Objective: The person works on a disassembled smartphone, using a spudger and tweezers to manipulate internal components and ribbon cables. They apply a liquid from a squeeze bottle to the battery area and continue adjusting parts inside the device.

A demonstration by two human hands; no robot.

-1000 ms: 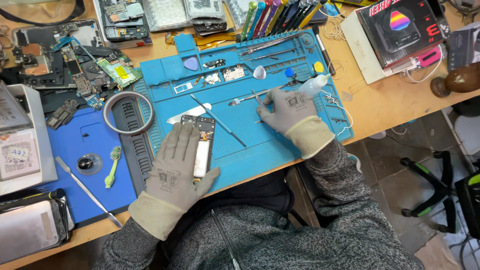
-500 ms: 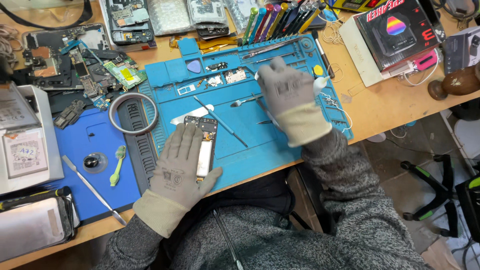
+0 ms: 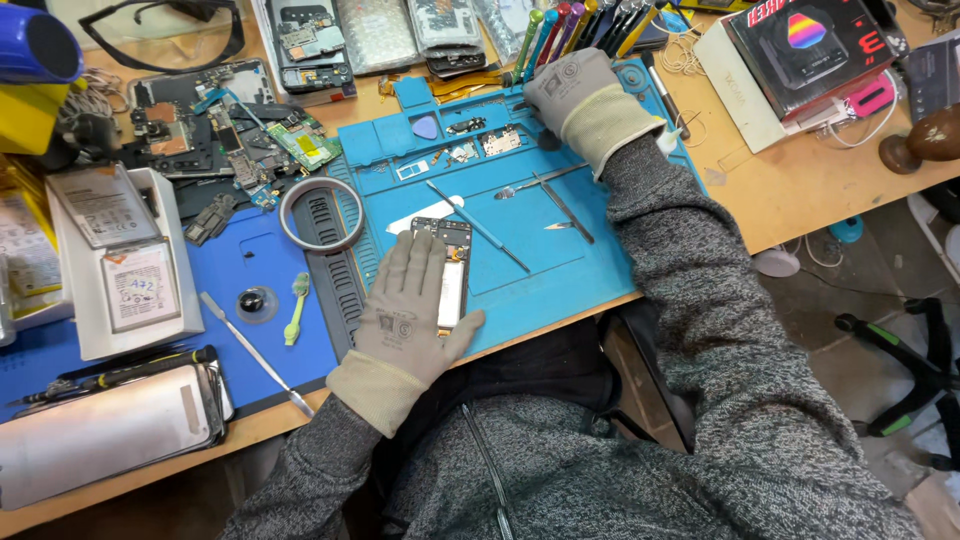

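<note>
An opened phone (image 3: 452, 270), its back off and its pale insides showing, lies on the light blue work mat (image 3: 590, 260) near the mat's front edge, close to the person's body. The left hand (image 3: 410, 315), in a grey knit glove, rests flat on it with the fingers spread, covering the phone's left side and lower end while the right strip and top stay visible. Just to the right of the phone a thin blue-handled tool (image 3: 478, 227) lies slanted on the mat, and beyond it a pair of dark tweezers (image 3: 565, 208) and a small metal spatula-like tool (image 3: 530, 184) lie apart from each other. The right hand (image 3: 568, 90), gloved the same way, is reached out to the far edge of the mat at the row of coloured-handled screwdrivers (image 3: 560, 25); its fingers are curled down, and whether they pinch anything cannot be told. Small loose parts sit in the mat's top compartments (image 3: 470, 150) beside a blue guitar-pick-shaped opener (image 3: 426, 127). Left of the mat lie a roll of tape (image 3: 320, 214), a darker blue mat (image 3: 250, 270) with a long metal pry tool (image 3: 255, 355), and a white tray (image 3: 110, 260) holding flat batteries
</note>
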